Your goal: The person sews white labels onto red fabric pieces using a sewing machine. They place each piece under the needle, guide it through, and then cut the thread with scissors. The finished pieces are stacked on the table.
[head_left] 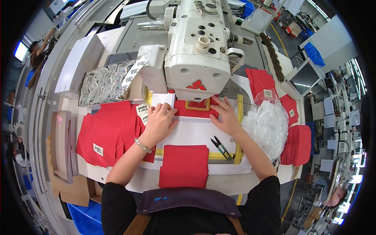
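A red fabric piece (183,112) lies flat under the head of a white sewing machine (197,58). A yellowish rectangular clamp frame (207,107) sits on top of it. My left hand (158,120) rests at the left edge of this fabric, fingers bent but apart, holding nothing. At the right edge my right hand (226,117) lies with its fingers spread, the fingertips touching the cloth beside the frame. Closer to me, a neat stack of red fabric pieces (184,166) lies on the front of the table. Green-handled thread snips (221,149) lie below my right hand.
Red pieces with white labels (103,133) are heaped at the left, near a box of folded labels (105,84) and an open cardboard tray (64,145). At the right are a bundle of clear plastic (266,125), more red stacks (296,145) and a small screen (305,78).
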Available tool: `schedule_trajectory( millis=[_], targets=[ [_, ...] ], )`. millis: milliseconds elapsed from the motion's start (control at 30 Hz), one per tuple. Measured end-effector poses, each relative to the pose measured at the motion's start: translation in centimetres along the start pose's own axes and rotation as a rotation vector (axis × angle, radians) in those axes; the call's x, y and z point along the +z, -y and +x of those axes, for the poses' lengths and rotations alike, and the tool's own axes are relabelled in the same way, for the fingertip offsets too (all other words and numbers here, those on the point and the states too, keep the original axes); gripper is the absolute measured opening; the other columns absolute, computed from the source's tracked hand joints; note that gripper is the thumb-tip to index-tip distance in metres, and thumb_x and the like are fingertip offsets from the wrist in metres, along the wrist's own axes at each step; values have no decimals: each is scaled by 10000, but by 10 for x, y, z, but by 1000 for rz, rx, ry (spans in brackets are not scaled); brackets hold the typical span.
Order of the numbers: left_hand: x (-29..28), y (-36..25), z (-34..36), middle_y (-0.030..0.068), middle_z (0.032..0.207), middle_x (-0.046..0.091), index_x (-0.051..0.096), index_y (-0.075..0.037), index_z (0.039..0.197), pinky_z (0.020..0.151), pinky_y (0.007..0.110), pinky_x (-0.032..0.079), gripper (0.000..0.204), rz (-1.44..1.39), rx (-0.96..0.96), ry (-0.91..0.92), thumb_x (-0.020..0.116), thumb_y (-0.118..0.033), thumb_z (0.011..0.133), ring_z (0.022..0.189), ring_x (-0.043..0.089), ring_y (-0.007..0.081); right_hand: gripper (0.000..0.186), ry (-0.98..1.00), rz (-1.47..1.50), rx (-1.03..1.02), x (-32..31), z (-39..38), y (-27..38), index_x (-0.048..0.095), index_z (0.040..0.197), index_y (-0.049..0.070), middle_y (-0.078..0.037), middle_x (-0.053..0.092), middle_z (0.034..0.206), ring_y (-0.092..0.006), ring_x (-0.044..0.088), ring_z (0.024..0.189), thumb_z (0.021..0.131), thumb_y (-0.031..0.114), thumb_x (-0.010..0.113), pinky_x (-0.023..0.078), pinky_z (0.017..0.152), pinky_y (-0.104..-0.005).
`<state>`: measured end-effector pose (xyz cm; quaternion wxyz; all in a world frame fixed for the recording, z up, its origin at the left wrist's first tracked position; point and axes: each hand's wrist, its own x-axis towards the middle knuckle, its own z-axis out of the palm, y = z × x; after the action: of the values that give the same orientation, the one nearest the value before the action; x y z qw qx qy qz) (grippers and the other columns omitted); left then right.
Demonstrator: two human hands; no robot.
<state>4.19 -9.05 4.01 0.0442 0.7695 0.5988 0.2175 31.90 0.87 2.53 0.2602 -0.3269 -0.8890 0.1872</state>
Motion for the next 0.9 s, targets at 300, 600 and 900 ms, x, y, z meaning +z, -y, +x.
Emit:
schedule_trajectory(
  millis=[300, 600, 900],
  targets=[
    [-1, -1, -1, 51, 977, 544, 676, -93, 1100, 891, 447, 385, 317, 19, -2, -3, 726, -223, 816, 967, 526, 225, 281, -32, -62, 6, 0, -1, 0, 670, 1074, 74, -113, 541, 1401, -281, 544, 1226, 803, 145, 687, 320, 1117, -501],
    [-3, -1, -3, 42, 953, 537, 676, -115, 1120, 910, 425, 346, 336, 51, 2, -5, 730, -215, 804, 960, 512, 214, 250, -166, -410, -136, 1, -11, 14, 695, 987, 166, 40, 627, 1171, -174, 569, 1013, 741, 141, 730, 314, 813, -382],
    [-4, -3, -1, 58, 1024, 542, 667, -127, 1107, 921, 447, 317, 349, 3, -64, -16, 748, -231, 784, 1019, 490, 251, 322, -116, -387, -99, -2, -19, 20, 677, 1017, 165, 63, 627, 1069, -152, 566, 997, 719, 43, 687, 308, 807, -383]
  ],
)
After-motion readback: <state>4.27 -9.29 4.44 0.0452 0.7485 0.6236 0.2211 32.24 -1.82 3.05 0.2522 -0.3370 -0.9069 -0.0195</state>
